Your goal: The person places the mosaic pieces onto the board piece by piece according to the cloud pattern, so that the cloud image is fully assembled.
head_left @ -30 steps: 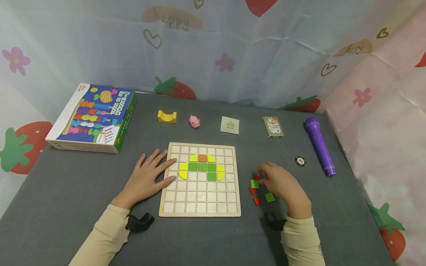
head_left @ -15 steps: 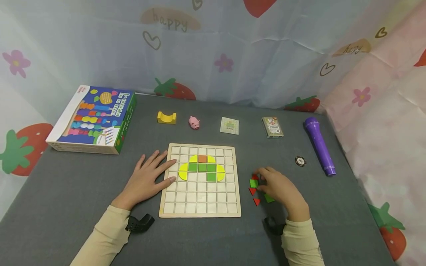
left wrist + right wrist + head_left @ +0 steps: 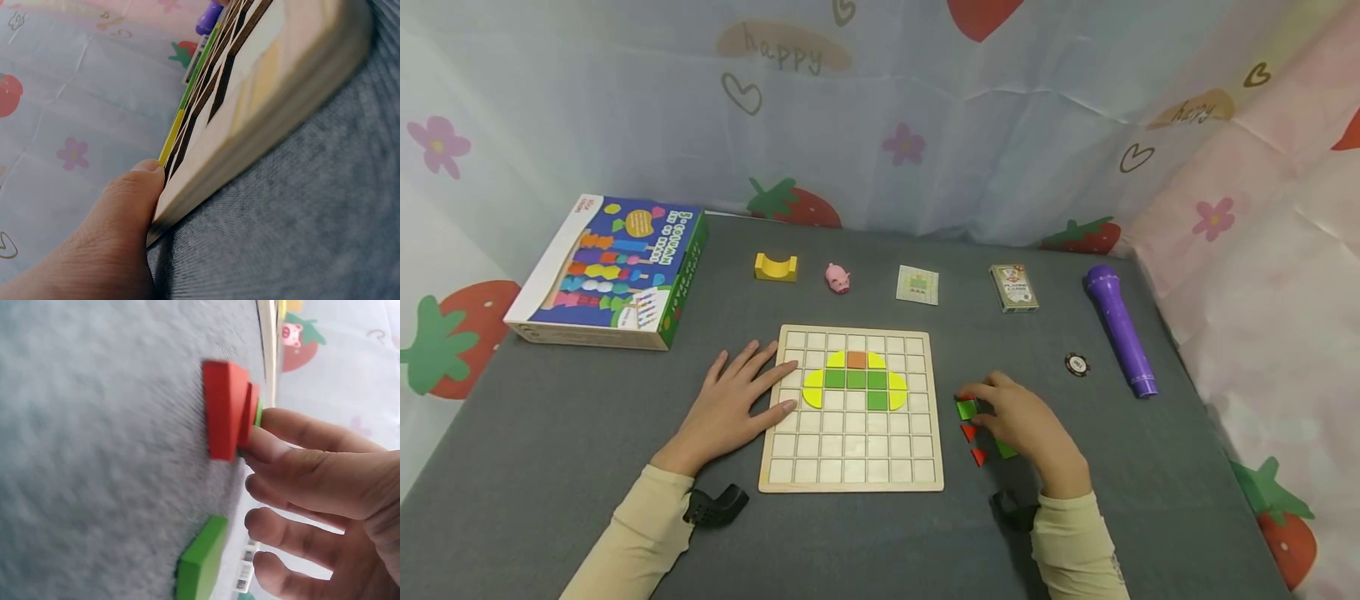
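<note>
My left hand (image 3: 726, 408) lies with spread fingers at the left edge of a wooden grid board (image 3: 850, 469); in the left wrist view its thumb (image 3: 128, 209) touches the rim. On the board are an orange square (image 3: 857, 359), several green squares (image 3: 856, 379) and yellow rounded pieces (image 3: 813, 389). Right of the board, my right hand (image 3: 1030, 425) pinches a light green square tile (image 3: 966, 410) between thumb and index finger. A red piece (image 3: 966, 397) shows by the index fingertip. Two red triangles (image 3: 979, 457) and a darker green tile (image 3: 1006, 450) lie below the fingers.
Along the back stand a game box (image 3: 610, 271), a yellow curved block (image 3: 776, 267), a pink pig figure (image 3: 837, 278), a pattern card (image 3: 917, 285) and a playing-card box (image 3: 1014, 287). A round chip (image 3: 1077, 364) and a purple microphone (image 3: 1122, 329) lie at the right.
My right hand has moved left toward the board, and the light green tile and the red piece beside it have shifted left too. My left hand has stayed in place.
</note>
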A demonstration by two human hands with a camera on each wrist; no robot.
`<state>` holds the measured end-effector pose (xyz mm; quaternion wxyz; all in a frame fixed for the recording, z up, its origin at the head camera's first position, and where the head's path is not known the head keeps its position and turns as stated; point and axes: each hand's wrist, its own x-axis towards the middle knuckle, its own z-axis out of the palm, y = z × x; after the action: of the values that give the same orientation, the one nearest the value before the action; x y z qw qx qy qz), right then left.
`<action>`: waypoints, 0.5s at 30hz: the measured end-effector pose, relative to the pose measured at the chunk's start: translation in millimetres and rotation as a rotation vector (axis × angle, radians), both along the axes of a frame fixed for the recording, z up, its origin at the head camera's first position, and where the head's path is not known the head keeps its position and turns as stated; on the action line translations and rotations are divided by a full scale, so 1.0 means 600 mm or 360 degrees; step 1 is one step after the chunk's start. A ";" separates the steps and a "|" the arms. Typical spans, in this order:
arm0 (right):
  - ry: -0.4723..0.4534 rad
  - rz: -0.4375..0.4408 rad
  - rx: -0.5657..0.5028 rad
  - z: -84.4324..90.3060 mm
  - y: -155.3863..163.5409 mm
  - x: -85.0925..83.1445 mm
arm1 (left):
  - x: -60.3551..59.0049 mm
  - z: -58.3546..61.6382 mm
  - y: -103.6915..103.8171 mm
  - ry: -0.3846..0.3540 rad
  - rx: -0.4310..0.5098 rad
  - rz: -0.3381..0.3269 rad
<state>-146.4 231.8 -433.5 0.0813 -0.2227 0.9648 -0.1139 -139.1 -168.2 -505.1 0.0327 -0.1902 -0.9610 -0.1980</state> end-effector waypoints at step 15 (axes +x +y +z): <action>0.0172 0.0102 -0.0060 -0.003 -0.015 0.000 | 0.000 0.001 0.001 -0.0016 0.0001 -0.0003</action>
<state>-146.6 223.1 -435.4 0.0285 -0.2609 0.9578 -0.1172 -139.3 -167.8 -504.5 0.0278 -0.1901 -0.9609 -0.1992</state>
